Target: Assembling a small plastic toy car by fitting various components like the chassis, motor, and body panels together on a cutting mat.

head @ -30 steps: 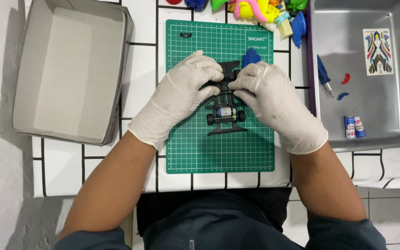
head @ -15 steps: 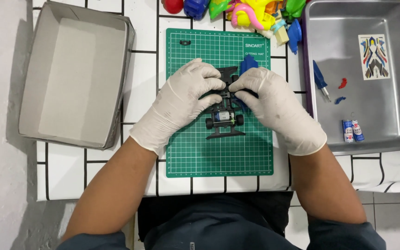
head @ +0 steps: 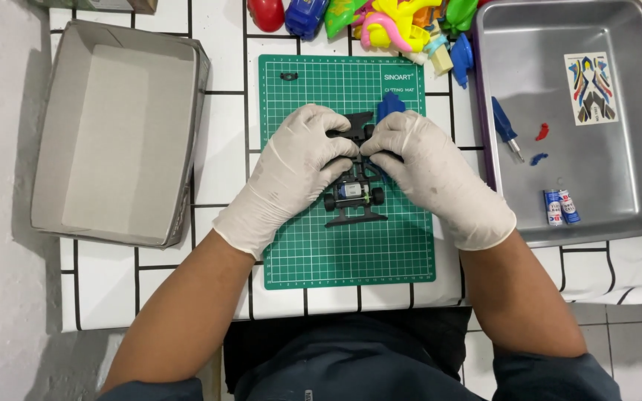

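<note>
At the middle of the frame the black toy car chassis (head: 354, 189) is gripped by both gloved hands — left hand (head: 299, 167) and right hand (head: 429, 167) equally near — its long axis running top to bottom.

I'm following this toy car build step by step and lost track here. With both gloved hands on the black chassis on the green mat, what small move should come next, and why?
Probably keep the left hand steadying the black chassis while the right hand presses down at the car's far end. Both hands meet there, fingertips together over that end, so some part seems half seated; what lies under them is hidden. The green mat gives firm support.
</note>
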